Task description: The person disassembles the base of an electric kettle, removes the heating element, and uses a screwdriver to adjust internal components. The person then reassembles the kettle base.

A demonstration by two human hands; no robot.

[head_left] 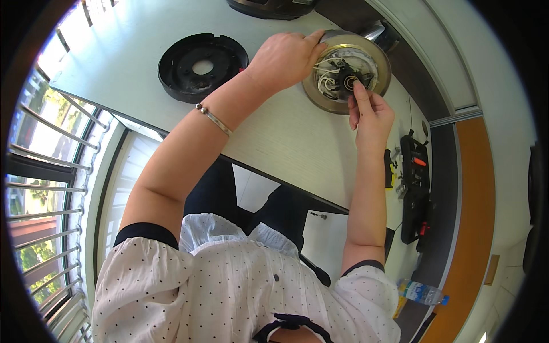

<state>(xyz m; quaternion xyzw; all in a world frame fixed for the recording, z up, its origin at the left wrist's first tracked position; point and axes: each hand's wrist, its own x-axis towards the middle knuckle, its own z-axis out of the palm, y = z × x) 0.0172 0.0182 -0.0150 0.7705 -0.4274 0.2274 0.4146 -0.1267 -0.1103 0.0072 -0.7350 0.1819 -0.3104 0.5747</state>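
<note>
An upturned round metal appliance body point(315, 94), like the bottom of an electric kettle, rests on the table at the upper right. White wires point(325, 80) and a black round connector point(345, 74) with brass-coloured rings show in its open underside. My left hand point(289, 60) grips its left rim, fingers over the edge. My right hand point(372, 117) is closed, thumb and fingers pinching at the connector's near side; the fingertips are partly hidden. To the left of my left hand lies a black round plastic cover point(177, 71) with a hole in its middle.
A light table point(286, 137) spans the front. On its right lie a black tool case point(413, 177) with coloured tools and a yellow item point(390, 170). A water bottle point(423, 292) lies at the lower right. A dark rounded appliance point(271, 7) stands at the back.
</note>
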